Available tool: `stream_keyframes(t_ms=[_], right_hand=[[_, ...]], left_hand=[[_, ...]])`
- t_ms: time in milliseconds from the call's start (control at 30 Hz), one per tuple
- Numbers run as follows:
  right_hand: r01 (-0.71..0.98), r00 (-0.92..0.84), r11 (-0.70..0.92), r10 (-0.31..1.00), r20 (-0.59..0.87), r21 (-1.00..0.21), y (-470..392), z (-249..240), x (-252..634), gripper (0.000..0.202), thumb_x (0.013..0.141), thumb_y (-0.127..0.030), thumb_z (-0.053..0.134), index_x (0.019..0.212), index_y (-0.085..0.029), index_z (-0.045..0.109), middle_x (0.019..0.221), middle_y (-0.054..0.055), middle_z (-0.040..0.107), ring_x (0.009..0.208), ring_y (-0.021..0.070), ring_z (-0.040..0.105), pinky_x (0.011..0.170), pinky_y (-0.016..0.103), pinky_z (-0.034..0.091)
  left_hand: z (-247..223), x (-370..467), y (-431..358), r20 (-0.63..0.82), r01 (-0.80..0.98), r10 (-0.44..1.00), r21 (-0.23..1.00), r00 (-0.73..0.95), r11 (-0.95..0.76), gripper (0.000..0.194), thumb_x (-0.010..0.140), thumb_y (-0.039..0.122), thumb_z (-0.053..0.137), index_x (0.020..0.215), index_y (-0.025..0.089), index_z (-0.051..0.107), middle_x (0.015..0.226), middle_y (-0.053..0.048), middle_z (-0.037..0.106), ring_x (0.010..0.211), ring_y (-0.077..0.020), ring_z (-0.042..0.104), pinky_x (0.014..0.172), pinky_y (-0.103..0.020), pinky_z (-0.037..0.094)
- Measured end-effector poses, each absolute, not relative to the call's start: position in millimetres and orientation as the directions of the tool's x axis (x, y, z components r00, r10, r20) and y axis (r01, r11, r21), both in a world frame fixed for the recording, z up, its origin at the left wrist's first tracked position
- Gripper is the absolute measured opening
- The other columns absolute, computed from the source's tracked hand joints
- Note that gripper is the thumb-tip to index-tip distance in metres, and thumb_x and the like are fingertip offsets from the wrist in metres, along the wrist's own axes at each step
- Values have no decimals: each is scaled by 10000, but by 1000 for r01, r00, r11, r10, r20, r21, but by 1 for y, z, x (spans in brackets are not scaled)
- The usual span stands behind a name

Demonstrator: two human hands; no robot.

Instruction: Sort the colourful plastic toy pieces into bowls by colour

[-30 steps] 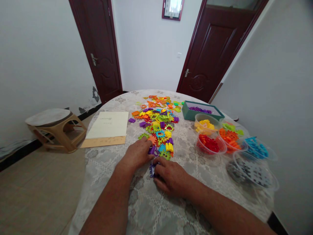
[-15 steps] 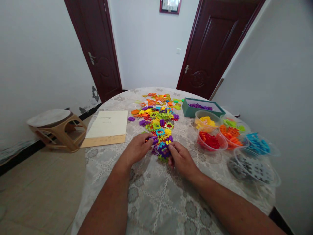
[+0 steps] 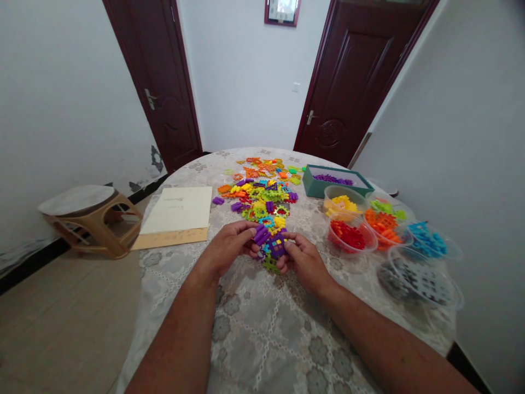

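Observation:
My left hand [image 3: 233, 244] is closed on a ridged purple building piece [image 3: 261, 235], pinched between thumb and fingers. My right hand [image 3: 304, 258] pinches a flat purple lattice piece [image 3: 278, 246] with square holes. The two purple pieces are close together; whether they touch I cannot tell. Just under them lies a green toothed piece [image 3: 270, 263], at the near end of a long pile of mixed plastic building pieces [image 3: 266, 192]. Parts of the pile are hidden behind my fingers.
On the right stand clear tubs of yellow [image 3: 343, 205], red [image 3: 348, 235], orange [image 3: 384, 225], blue [image 3: 426, 239] and grey pieces [image 3: 424, 280]. A green box [image 3: 315, 187] holds purple pieces. Left lies a cream folder [image 3: 178, 210]; a stool [image 3: 88, 219] stands on the floor.
My left hand has brought the ridged purple piece up and closer to the lattice piece, turning it upright. The lattice piece in my right hand has tilted slightly. The camera view has shifted a little.

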State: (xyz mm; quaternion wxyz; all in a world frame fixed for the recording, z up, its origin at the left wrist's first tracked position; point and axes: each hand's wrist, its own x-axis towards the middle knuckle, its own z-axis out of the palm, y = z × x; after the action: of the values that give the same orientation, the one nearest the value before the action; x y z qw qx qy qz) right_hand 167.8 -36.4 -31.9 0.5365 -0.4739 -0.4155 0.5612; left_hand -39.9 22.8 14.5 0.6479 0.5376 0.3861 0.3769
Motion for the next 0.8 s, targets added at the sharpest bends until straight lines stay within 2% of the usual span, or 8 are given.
stream_keyframes(t_ms=[200, 400, 567, 800], right_hand=[[-189, 14, -50, 998, -53, -981, -39, -27, 166, 487, 905, -484, 657, 1263, -175, 542, 628, 2, 719, 514, 170, 667, 532, 268, 554], [-124, 42, 5, 999, 0, -992, -42, -24, 165, 484, 916, -509, 649, 1260, -183, 548, 629, -14, 708, 516, 167, 661, 535, 279, 558], [-141, 17, 7, 1000, 5, -990, -42, -24, 163, 482, 898, -507, 676, 1240, -191, 549, 642, -23, 700, 529, 162, 663, 539, 279, 562], [-135, -7, 21, 1000, 23, -991, -42, -21, 159, 461, 851, -474, 749, 1179, -216, 553, 785, -13, 695, 607, 156, 672, 537, 273, 569]], left_hand=[[17, -33, 16, -112, -22, 851, 989, 512, 143, 296, 863, 386, 708, 1079, 185, 735, 783, -30, 709, 635, -129, 669, 637, -263, 576], [20, -26, 11, -118, 27, 857, 992, 502, 120, 266, 883, 394, 670, 1041, 189, 735, 800, -36, 715, 652, -126, 666, 685, -291, 593], [21, -25, 11, -113, 78, 855, 993, 506, 85, 248, 870, 379, 669, 1011, 184, 731, 817, -33, 709, 714, -146, 681, 713, -303, 591], [20, -18, 10, -59, 76, 835, 997, 546, 21, 241, 882, 397, 679, 1025, 203, 698, 944, -49, 737, 763, -173, 704, 709, -312, 586]])
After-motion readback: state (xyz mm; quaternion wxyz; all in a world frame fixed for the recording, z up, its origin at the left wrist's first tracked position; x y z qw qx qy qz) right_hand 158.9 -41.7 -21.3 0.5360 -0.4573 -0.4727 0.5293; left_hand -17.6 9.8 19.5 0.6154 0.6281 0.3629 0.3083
